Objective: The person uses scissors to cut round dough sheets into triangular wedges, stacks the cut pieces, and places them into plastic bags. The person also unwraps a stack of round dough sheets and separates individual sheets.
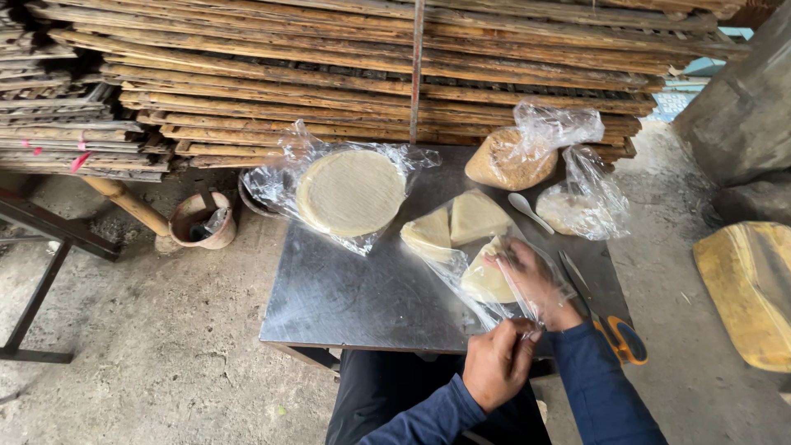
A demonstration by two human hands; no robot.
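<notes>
The right hand [531, 280] sits inside a clear plastic bag [494, 309], fingers closed on a pale folded wedge [484, 278]. The left hand [497, 363], just nearer the body, pinches the bag's open edge above the table [346, 297].

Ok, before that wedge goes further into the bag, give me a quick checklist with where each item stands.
1. Right hand inside the clear bag, on the wedge: ok.
2. Left hand pinching the bag's mouth: ok.
3. Two more wedges on the metal table: ok.
4. Scissors close beside the right forearm: not ok.
5. Wedge fully inside: cannot tell.
</notes>
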